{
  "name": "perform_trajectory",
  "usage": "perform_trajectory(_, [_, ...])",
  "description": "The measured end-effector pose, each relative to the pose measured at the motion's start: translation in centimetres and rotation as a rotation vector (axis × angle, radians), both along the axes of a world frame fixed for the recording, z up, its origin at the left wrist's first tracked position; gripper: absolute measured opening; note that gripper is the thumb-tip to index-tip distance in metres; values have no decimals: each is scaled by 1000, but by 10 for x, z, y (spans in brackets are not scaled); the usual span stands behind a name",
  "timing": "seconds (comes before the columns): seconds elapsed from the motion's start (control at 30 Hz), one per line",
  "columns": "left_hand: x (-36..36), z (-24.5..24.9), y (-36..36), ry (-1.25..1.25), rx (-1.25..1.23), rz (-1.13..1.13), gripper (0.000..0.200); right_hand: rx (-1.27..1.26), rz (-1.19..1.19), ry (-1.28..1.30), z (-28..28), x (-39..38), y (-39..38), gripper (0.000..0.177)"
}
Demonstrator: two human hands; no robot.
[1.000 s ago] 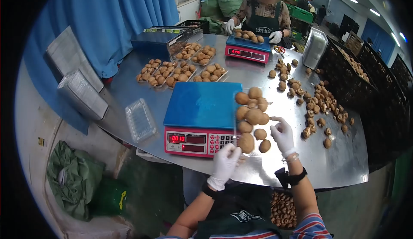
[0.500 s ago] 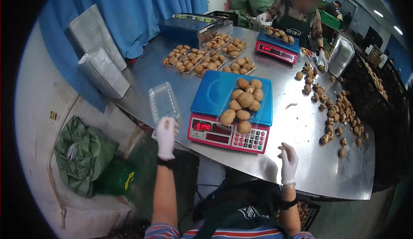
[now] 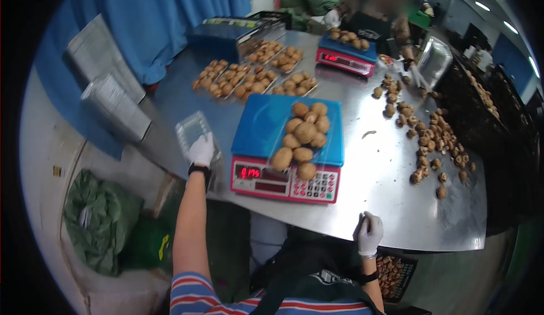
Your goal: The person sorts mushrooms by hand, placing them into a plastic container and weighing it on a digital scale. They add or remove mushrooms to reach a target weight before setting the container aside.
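Observation:
My left hand (image 3: 201,149), in a white glove, rests on the near part of an empty clear plastic tray (image 3: 192,128) left of the scale; whether its fingers grip the tray is unclear. My right hand (image 3: 370,231), also gloved, is at the table's front edge with its fingers curled in, and nothing shows in them. Between the hands stands a blue and red scale (image 3: 255,125) with a red lit display. On its right side lies a clear tray heaped with brown mushrooms (image 3: 305,132), tilted toward the keypad.
Filled mushroom trays (image 3: 247,80) stand behind the scale. Loose mushrooms (image 3: 433,139) spread over the right of the metal table (image 3: 362,167). A co-worker (image 3: 368,23) stands behind a second scale (image 3: 347,54). Stacked trays (image 3: 116,108) are at left; a crate (image 3: 396,275) is below right.
My left hand has moved forward onto the empty tray. My right hand has drawn back and its fingers have curled. The whole view has shifted, and the scale's display reads differently.

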State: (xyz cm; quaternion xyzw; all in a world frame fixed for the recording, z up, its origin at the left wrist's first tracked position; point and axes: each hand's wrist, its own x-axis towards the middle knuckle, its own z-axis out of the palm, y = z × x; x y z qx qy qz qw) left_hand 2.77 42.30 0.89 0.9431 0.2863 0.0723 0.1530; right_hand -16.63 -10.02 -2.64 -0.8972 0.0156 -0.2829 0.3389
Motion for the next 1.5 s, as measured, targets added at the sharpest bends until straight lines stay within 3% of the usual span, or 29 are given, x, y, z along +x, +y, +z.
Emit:
perform_trajectory(0.07, [-2,11,-12,-42,8,-40,63,-22,-26,-18,-1,3,1,13])
perform_trajectory(0.3, [18,-9,1,60,69,-117,47,-86,-58,12,-2,1,1,14])
perform_trajectory(0.73, [19,-24,38,5,-209,-234,43,-119,-46,2,3,1,2,17])
perform_trajectory(0.8, [16,-22,32,-19,-72,-259,43,-105,-33,17,4,1,2,17])
perform_trajectory(1.0, [10,-30,28,-141,9,-222,41,-125,-38,-34,2,1,2,15])
perform_trajectory(1.1, [6,-53,58,-241,-96,-183,37,-147,-6,-7,-1,-2,2,18])
perform_trajectory(1.13, [6,-31,45,-423,-55,-240,36,-146,22,-1,-1,-3,1,18])
perform_trajectory(1.2, [-12,3,36,-464,-37,-152,31,-116,-30,-8,0,-1,2,18])
perform_trajectory(1.23, [-22,22,29,-513,-377,-64,25,-114,-29,-26,-1,-1,3,17])
perform_trajectory(1.27, [-40,49,14,-513,-365,-40,25,-124,-18,-24,-4,-1,1,17])
perform_trajectory(1.33, [-76,117,-30,-820,-558,-83,22,-145,-14,-42,-3,0,2,16])
perform_trajectory(1.4, [-114,166,-71,-908,-354,-159,21,-142,9,-34,-3,0,3,16])
perform_trajectory(1.47, [-145,204,-138,-1036,-655,-80,23,-133,55,-17,1,-2,-2,15])
perform_trajectory(1.5, [-163,211,-167,-980,-652,-224,22,-115,56,-32,0,-2,-1,15])
